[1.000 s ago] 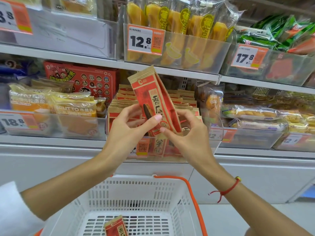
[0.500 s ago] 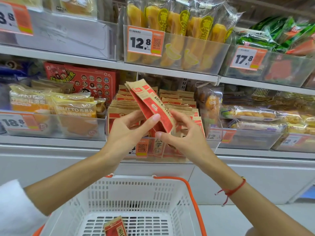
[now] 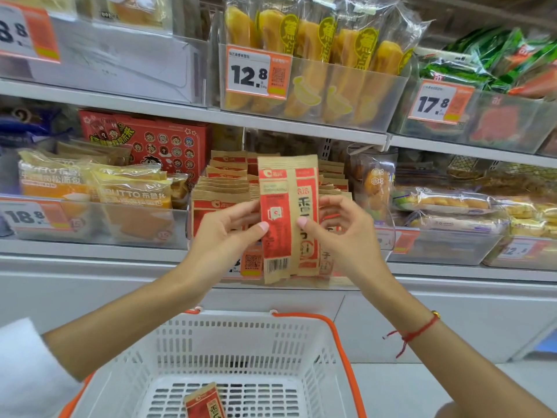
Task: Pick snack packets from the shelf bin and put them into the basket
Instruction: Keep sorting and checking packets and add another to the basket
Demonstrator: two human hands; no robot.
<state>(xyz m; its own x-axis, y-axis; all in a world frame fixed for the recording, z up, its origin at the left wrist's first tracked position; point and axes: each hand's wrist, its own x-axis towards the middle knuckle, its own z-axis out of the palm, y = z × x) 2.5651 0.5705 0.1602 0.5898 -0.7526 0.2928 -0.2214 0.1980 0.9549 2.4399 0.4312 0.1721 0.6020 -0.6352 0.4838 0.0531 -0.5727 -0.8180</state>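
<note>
A tan and red snack packet (image 3: 287,218) stands upright in front of the shelf bin, its back with a barcode turned partly to me. My left hand (image 3: 229,236) pinches its left edge and my right hand (image 3: 337,233) pinches its right edge. Behind it the clear shelf bin (image 3: 208,224) holds several more of the same packets (image 3: 223,188) in rows. Below, the white basket (image 3: 235,342) with orange handles has one packet (image 3: 205,401) lying on its bottom.
Bins of yellow bread packs (image 3: 90,191) sit to the left and pastry packs (image 3: 446,206) to the right. The shelf above holds yellow cake sticks (image 3: 316,55) and green packs (image 3: 494,61). A red box (image 3: 150,140) stands behind.
The packet has turned from tilted to upright, and its back with the barcode now shows. Both hands stayed on it and shifted to its two side edges.
</note>
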